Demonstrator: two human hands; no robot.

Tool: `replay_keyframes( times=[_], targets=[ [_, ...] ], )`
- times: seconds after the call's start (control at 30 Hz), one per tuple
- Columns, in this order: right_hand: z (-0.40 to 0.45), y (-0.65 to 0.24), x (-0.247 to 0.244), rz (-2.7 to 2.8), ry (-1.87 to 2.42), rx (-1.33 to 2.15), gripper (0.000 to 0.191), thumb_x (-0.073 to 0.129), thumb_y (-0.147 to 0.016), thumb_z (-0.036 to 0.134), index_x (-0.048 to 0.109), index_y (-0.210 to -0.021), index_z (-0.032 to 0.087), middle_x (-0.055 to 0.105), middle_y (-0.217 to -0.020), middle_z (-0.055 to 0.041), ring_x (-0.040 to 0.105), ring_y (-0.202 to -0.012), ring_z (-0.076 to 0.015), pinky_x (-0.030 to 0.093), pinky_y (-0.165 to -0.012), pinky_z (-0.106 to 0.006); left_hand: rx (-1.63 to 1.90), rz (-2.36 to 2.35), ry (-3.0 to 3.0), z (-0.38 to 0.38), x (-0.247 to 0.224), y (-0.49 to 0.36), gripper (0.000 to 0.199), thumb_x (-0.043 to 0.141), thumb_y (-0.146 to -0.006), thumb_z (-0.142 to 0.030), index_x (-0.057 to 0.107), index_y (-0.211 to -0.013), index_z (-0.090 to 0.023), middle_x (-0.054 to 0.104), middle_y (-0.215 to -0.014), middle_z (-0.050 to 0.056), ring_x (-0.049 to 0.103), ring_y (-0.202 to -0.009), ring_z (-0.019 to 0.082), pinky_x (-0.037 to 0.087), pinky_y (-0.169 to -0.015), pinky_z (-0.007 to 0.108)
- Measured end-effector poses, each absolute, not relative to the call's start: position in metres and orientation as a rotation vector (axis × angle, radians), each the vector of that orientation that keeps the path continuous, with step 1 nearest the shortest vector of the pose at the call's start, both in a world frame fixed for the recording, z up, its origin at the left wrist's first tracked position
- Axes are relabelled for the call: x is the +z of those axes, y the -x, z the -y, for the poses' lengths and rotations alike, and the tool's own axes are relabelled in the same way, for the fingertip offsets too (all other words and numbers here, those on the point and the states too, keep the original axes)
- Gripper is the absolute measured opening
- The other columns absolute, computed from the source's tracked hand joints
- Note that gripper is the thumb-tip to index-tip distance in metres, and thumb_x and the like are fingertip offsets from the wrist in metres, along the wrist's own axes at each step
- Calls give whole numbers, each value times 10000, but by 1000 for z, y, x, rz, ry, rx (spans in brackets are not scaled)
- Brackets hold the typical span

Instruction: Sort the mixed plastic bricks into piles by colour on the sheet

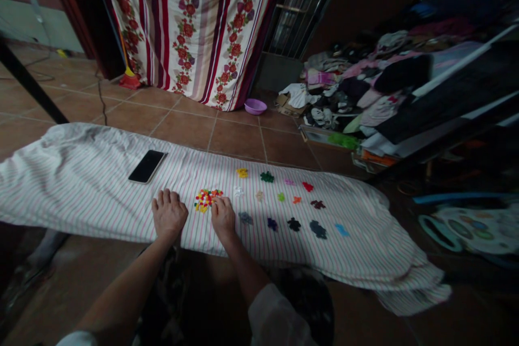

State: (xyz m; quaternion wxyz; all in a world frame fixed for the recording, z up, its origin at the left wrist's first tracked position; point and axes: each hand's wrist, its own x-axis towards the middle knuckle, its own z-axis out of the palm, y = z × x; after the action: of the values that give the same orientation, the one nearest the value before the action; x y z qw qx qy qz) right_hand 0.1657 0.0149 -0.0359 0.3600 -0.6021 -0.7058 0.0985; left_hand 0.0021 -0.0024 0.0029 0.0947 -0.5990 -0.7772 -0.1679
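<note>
My left hand (169, 213) lies flat on the striped cloth (121, 211), fingers stretched out, holding nothing. Beside it is a mixed pile of small coloured pieces (205, 201) in red, yellow, orange, green and white. At the pile's right edge is my right hand (223, 218), its fingers curled together at the pieces; whatever they pinch is hidden. To the right, small one-colour heaps sit in rows, among them yellow pieces (242, 173), dark green pieces (267, 177), red pieces (307, 187), black pieces (294, 224), dark grey pieces (318, 229) and light blue pieces (341, 230).
A phone (146, 166) with a dark screen rests on the cloth at the left. Beyond lie the tiled floor (186, 124), a floral curtain (190, 27), a purple basin (255, 106) and a red broom (130, 80). Piled clothes (365, 75) fill the right back.
</note>
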Motion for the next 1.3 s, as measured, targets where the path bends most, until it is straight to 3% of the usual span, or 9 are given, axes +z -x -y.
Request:
replay_keyframes(
  times=[0.23, 0.53, 1.0, 1.3],
  targets=[
    [-13, -165, -38, 1788, 1544, 201, 245, 407, -928, 155, 648, -956, 190, 610, -982, -78, 576, -961, -188, 475, -857, -299, -470, 2272, 1778, 2, 1, -2, 321, 369, -860, -235, 599, -1039, -100, 548, -1324, 187, 430, -1299, 337, 319, -1061, 484],
    [-9, -166, -33, 1890, 1630, 157, 224, 495, -910, 137, 641, -1065, 208, 620, -1071, -80, 550, -1046, -212, 446, -935, -319, -472, 2270, 1764, 2, 0, -2, 324, 364, -859, -234, 596, -1044, -104, 554, -1320, 180, 435, -1298, 333, 328, -1056, 482],
    [-14, -168, -39, 1709, 1536, 180, 106, 485, -897, 205, 588, -914, 185, 645, -877, -55, 607, -839, -188, 473, -789, -299, -452, 2269, 1778, 2, 0, -1, 342, 365, -864, -236, 611, -1056, -97, 550, -1327, 187, 433, -1301, 337, 326, -1066, 490],
    [-12, -171, -38, 1609, 1463, 260, 144, 472, -869, 244, 601, -907, 192, 655, -838, -46, 608, -724, -163, 485, -708, -279, -424, 2293, 1810, 0, -3, -3, 544, 296, -922, -319, 500, -1332, -25, 470, -1416, 240, 369, -1360, 384, 290, -1095, 551]
  ],
)
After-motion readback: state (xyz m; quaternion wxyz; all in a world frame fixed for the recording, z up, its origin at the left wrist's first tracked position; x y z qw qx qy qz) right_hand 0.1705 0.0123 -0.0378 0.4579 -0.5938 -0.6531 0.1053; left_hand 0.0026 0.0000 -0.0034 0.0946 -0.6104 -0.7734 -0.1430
